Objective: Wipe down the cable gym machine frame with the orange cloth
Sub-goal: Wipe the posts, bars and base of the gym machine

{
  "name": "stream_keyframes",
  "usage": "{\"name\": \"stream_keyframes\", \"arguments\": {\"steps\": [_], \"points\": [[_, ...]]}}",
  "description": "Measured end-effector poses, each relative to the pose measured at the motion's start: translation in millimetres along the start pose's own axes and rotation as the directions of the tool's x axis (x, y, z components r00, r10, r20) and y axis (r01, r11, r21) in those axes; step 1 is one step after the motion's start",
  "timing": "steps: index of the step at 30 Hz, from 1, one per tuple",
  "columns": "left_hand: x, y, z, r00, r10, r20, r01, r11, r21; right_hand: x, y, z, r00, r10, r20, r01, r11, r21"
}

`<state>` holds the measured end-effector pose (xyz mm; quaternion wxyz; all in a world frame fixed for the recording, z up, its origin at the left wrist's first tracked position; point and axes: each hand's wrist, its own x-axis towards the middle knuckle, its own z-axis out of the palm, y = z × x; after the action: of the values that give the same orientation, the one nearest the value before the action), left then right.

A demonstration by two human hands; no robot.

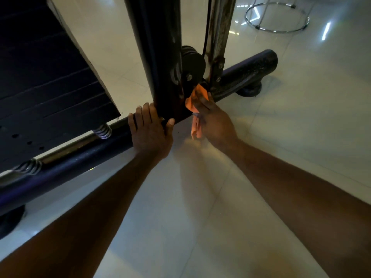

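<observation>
The dark tubular steel base bar of the cable machine frame (84,155) is lying on the floor, its long axis running from lower left to upper right, ending in a rounded cap at upper right. The black upright post (160,57) is rising from that bar near its middle.

The crumpled orange cloth (197,95) is sitting just right of the post's foot, pressed against the black pulley wheel bracket (192,67). The cloth's long axis is running roughly along the post, one end bunched up by the pulley, the other tail hanging down toward the floor.

The right hand (214,121) is gripping the cloth: fingers lying over its top, cloth bunched beneath them and trailing below the palm.

The left hand (150,131) is resting on the base bar just left of the post, fingers straight and together, thumb spread toward the post.

No containers in view.
</observation>
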<state>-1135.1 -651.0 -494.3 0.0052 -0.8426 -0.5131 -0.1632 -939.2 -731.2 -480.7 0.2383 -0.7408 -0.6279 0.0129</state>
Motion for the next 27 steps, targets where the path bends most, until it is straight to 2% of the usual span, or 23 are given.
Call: {"name": "stream_keyframes", "arguments": {"steps": [6, 10, 15, 17, 20, 22, 24, 27], "points": [[-40.1, 24.2, -13.2, 0.997, 0.02, 0.08, -0.018, 0.999, -0.027, -18.0, -9.9, -29.4, 0.993, 0.098, -0.059, -0.088, 0.985, 0.15], [-52.6, 46.7, -23.5, 0.988, 0.145, 0.056, -0.135, 0.978, -0.159, -31.7, 3.1, -50.6, 0.98, 0.17, -0.1, -0.148, 0.969, 0.198], [-25.2, 76.0, -21.4, 0.967, 0.246, 0.061, -0.216, 0.926, -0.31, -48.3, 29.9, -60.8, 0.969, 0.214, -0.123, -0.186, 0.961, 0.205], [-7.5, 87.0, -14.8, 0.961, 0.274, 0.035, -0.249, 0.914, -0.321, -53.1, 41.5, -63.8, 0.967, 0.216, -0.136, -0.183, 0.958, 0.218], [14.8, 96.8, 2.8, 0.949, 0.302, -0.088, -0.314, 0.909, -0.275, -59.0, 60.2, -66.2, 0.969, 0.21, -0.129, -0.181, 0.962, 0.205], [26.7, 104.4, 19.6, 0.958, 0.258, -0.124, -0.281, 0.932, -0.23, -61.1, 72.8, -64.8, 0.971, 0.208, -0.113, -0.185, 0.964, 0.189], [36.8, 114.8, 29.0, 0.972, 0.213, -0.103, -0.231, 0.948, -0.221, -62.2, 82.6, -61.5, 0.971, 0.208, -0.114, -0.184, 0.964, 0.192], [56.9, 130.9, 33.2, 0.989, 0.131, 0.063, -0.112, 0.962, -0.25, -56.8, 95.1, -57.6, 0.974, 0.188, -0.124, -0.167, 0.973, 0.16]]}}
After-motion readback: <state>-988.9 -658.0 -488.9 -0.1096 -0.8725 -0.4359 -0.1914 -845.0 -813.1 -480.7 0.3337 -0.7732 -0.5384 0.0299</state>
